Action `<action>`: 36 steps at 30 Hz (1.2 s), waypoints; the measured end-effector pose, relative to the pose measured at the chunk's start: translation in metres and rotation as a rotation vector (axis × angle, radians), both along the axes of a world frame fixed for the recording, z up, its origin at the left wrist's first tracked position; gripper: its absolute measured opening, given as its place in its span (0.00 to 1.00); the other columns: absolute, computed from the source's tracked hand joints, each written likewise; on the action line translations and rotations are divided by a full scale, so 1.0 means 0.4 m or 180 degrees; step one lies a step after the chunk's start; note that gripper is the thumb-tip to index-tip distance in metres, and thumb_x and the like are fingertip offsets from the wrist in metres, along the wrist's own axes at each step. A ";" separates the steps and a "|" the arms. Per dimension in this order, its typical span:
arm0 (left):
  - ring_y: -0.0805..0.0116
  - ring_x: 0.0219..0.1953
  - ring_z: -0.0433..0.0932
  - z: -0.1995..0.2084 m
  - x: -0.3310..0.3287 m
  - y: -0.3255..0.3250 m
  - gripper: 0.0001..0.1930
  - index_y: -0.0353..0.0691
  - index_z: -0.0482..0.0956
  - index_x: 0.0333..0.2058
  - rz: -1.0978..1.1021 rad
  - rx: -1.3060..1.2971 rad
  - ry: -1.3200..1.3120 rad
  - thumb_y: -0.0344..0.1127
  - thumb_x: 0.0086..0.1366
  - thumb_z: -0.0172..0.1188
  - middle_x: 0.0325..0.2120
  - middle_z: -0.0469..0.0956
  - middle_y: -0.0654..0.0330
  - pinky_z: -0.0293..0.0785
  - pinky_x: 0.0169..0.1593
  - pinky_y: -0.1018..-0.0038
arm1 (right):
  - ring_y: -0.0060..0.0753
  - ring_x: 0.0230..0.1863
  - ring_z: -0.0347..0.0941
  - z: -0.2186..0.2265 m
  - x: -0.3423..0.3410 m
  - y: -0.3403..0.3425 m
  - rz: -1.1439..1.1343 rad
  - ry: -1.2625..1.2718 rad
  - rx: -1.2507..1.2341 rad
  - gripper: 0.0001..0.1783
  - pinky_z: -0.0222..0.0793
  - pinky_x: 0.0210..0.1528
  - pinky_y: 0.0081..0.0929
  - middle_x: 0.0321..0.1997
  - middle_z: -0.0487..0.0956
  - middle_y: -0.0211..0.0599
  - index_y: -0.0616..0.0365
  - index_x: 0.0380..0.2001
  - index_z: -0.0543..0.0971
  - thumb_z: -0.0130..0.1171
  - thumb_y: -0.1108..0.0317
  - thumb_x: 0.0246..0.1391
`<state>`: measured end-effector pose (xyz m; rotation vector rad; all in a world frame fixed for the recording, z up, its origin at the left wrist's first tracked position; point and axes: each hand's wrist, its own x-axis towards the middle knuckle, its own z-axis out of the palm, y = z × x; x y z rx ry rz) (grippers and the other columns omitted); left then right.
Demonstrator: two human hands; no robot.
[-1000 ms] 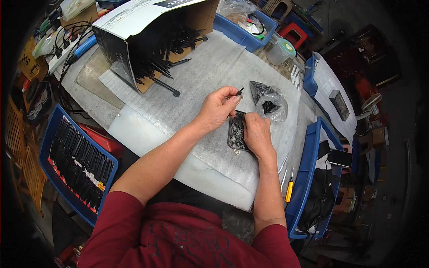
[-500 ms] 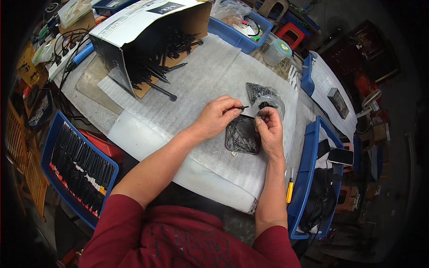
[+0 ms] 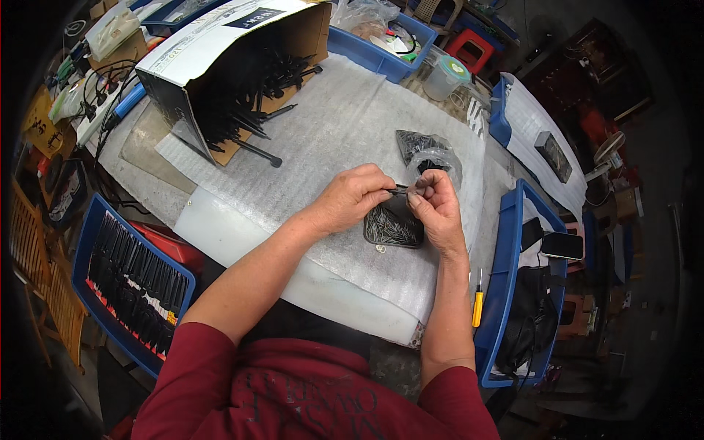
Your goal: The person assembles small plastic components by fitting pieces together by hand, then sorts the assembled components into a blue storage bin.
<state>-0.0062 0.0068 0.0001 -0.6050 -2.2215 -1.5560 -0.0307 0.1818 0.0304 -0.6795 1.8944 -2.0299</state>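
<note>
Over the work table, my left hand [image 3: 353, 196] pinches a small thin black rod [image 3: 399, 190] between thumb and fingers. My right hand [image 3: 438, 214] meets the rod's other end, its thumb and fingertips pressed together; what they grip is too small to make out. Just below both hands sits a small dark tray [image 3: 393, 244] holding many thin grey metal pins [image 3: 392, 226]. Beyond the right hand are a plastic bag of similar pins [image 3: 412, 145] and a clear bag [image 3: 444, 163] with black contents.
A white carton [image 3: 165, 92] lies on its side at the back left, full of black rods [image 3: 253, 132]. Blue bins [image 3: 84, 242] stand left, right and behind. A yellow screwdriver [image 3: 477, 308] lies by my right forearm; a phone [image 3: 563, 246] rests on the right bin.
The right fingertips have come up against the end of the black rod, closing the gap between my hands. The whole view has shifted slightly.
</note>
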 end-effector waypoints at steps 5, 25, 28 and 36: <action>0.70 0.26 0.71 0.000 0.002 0.002 0.04 0.37 0.75 0.28 -0.0012 -0.0033 0.0022 0.27 0.51 0.55 0.23 0.71 0.62 0.67 0.29 0.75 | 0.14 0.33 0.60 -0.004 0.001 0.002 0.0075 0.0053 -0.0049 0.13 0.59 0.35 0.12 0.31 0.62 0.25 0.59 0.36 0.63 0.47 0.81 0.45; 0.64 0.28 0.72 0.008 0.002 -0.007 0.05 0.38 0.74 0.27 0.0091 -0.0660 0.0521 0.27 0.48 0.57 0.24 0.72 0.61 0.68 0.32 0.72 | 0.12 0.30 0.59 0.006 -0.003 0.016 0.0137 -0.0021 0.0192 0.12 0.57 0.32 0.11 0.29 0.63 0.23 0.58 0.35 0.63 0.50 0.78 0.46; 0.64 0.28 0.72 0.005 0.002 -0.007 0.05 0.38 0.75 0.27 0.0071 -0.0636 0.0502 0.27 0.47 0.57 0.24 0.72 0.61 0.68 0.32 0.72 | 0.12 0.30 0.59 0.006 -0.001 0.010 0.0136 -0.0064 0.0197 0.12 0.57 0.32 0.11 0.29 0.63 0.23 0.58 0.35 0.63 0.50 0.78 0.46; 0.65 0.28 0.72 0.006 0.003 -0.005 0.05 0.37 0.75 0.26 0.0100 -0.0686 0.0502 0.27 0.47 0.57 0.23 0.72 0.61 0.68 0.32 0.72 | 0.13 0.30 0.59 0.002 -0.005 0.012 0.0197 -0.0024 0.0224 0.11 0.57 0.32 0.11 0.28 0.63 0.23 0.58 0.34 0.63 0.49 0.79 0.46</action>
